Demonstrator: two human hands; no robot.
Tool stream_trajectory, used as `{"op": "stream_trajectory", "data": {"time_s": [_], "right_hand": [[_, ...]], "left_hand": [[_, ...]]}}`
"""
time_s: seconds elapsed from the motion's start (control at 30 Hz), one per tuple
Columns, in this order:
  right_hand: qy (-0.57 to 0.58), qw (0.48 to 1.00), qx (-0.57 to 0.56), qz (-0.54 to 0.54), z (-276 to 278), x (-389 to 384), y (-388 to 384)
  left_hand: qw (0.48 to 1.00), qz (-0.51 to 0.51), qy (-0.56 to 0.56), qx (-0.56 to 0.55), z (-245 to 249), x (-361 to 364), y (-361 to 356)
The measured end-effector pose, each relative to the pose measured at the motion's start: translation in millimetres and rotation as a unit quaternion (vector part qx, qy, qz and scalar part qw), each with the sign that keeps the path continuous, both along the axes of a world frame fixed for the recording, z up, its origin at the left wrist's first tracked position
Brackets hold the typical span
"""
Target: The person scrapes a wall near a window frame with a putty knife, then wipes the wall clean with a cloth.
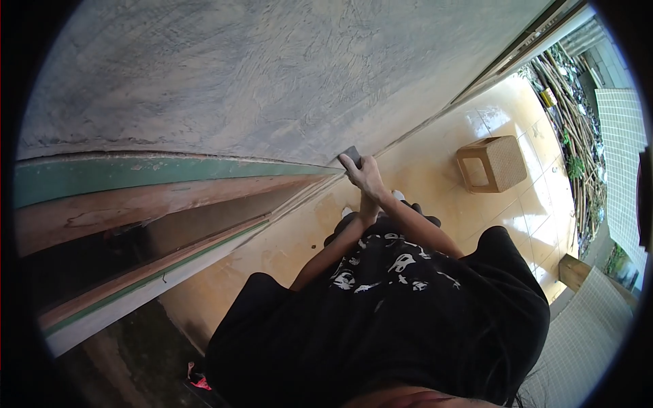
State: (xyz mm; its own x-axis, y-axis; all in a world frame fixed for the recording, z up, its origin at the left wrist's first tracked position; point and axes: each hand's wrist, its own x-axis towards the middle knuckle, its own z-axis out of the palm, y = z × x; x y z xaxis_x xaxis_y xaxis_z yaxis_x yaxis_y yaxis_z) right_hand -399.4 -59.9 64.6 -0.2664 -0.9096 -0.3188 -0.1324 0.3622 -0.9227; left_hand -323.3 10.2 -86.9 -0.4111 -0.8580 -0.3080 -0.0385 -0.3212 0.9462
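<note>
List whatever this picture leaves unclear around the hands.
Head view:
Block: small, partly covered by the right hand; its kind is unclear.
Left hand: tucked beneath the right wrist, so its grip is unreadable.
Shoes: mostly hidden behind both forearms.
Dark gap under the planks: in shadow.
</note>
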Motion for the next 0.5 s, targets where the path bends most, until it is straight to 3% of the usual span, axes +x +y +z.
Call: {"op": "stream_trajectory", "data": {"time_s": [0.03,0.17,0.33,0.43,0.5], "right_hand": [[-0.027,0.999,0.024,-0.013,-15.0,1.2,1.9],[-0.037,0.997,0.059,-0.027,-23.3,0.9,2.5],[0.017,0.998,0.017,-0.049,15.5,-6.7,-0.4],[0.016,1.000,0.018,0.002,40.2,-11.8,0.6],[0.008,0.999,0.036,0.002,33.2,-14.1,1.4]], "left_hand": [[0.991,0.028,0.066,0.117,4.0,0.0,5.3],[0.986,-0.019,0.041,0.163,11.4,-0.1,3.3],[0.999,0.021,0.033,0.037,16.7,-16.4,-3.8],[0.998,0.050,0.026,-0.042,28.8,-19.9,-7.3],[0.998,0.045,0.036,-0.038,-33.0,-19.3,-0.1]]}}
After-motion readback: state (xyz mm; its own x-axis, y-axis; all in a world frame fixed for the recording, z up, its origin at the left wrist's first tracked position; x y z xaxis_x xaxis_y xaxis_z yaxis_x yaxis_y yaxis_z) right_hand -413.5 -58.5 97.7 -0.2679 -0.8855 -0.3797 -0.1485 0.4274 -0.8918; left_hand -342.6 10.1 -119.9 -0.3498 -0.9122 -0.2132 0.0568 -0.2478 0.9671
